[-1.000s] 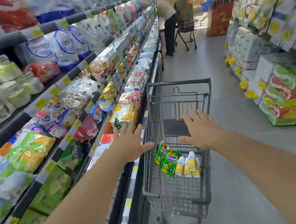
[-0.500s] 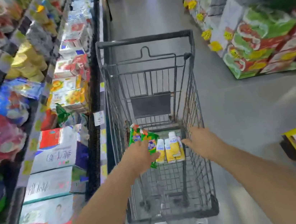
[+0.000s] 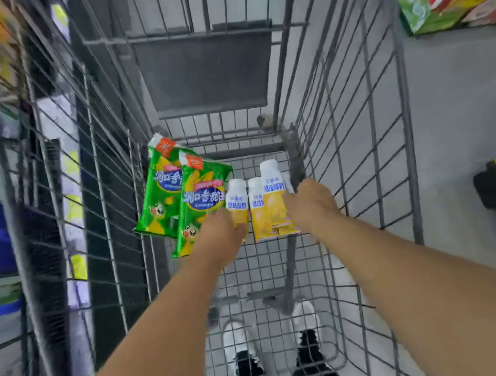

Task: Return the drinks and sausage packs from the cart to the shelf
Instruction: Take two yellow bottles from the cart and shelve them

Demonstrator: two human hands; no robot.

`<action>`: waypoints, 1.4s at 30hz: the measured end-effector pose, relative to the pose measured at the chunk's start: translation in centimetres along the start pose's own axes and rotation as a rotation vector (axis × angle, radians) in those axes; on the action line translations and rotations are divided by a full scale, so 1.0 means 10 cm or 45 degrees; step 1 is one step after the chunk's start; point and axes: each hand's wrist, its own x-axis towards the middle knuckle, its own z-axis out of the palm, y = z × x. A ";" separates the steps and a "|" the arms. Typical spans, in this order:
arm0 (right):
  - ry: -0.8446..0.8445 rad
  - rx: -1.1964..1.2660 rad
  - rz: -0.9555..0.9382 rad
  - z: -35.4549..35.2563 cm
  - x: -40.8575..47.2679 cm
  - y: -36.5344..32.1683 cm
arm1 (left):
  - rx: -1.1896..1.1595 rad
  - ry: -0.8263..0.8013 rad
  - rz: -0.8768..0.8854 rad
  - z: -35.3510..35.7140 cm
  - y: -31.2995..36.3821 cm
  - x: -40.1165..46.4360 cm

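Both hands, the left hand [image 3: 220, 235] and right hand [image 3: 311, 201], reached onto the drinks [image 3: 262, 208] in the cart [image 3: 360, 141]; grip unclear; a loose hold risked toppling them.

Cart [image 3: 355, 129]: grey wire grid. Sausage packs [image 3: 191, 195]: green, blue oval label, orange corner tag. Drinks [image 3: 263, 204]: white tops, yellow bottoms.

Two sausage packs [image 3: 179, 203], three drinks [image 3: 258, 205], one cart [image 3: 358, 148]

A single head-worn camera looks steeply down into the cart [image 3: 358, 148] from close above its near end, facing its far wall.
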 end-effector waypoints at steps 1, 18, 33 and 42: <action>0.020 0.045 0.032 0.09 0.11 0.00 | -0.041 0.039 -0.030 0.07 0.00 0.12; 0.145 0.037 0.122 0.58 0.28 0.17 | -0.461 0.266 -0.321 0.58 0.27 0.18; -0.171 0.570 0.135 -0.12 -0.49 -0.09 | -1.115 -0.250 -0.392 -0.38 0.17 -0.82; -0.548 0.553 -0.382 -1.44 -2.07 -1.32 | -1.330 0.218 -0.131 -2.04 0.19 -2.66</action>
